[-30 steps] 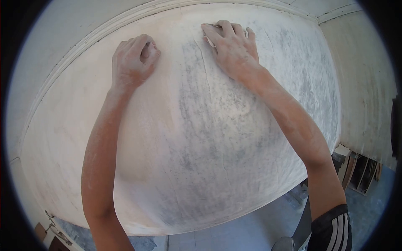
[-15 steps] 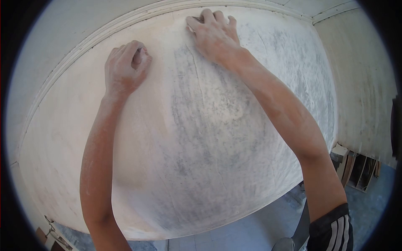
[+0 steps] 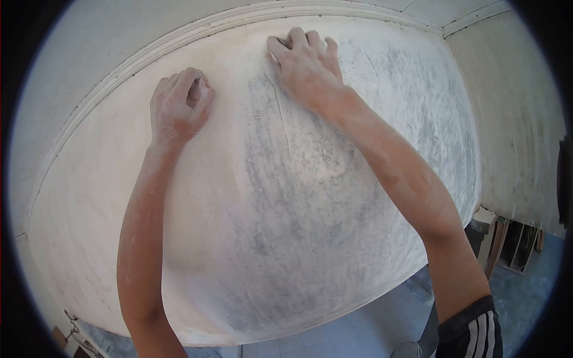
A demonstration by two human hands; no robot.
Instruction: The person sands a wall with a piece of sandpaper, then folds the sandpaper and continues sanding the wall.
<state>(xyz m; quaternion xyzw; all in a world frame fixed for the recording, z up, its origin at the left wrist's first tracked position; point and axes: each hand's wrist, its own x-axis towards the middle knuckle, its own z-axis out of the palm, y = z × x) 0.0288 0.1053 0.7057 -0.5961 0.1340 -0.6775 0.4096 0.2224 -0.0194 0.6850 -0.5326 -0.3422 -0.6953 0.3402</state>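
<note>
Legible text, labels, brand names and numbers: none. Marking: three parallel pale stripes [image 3: 481,335] on the dark sleeve [image 3: 453,338], running lengthwise; no lettering can be read beside them.
</note>
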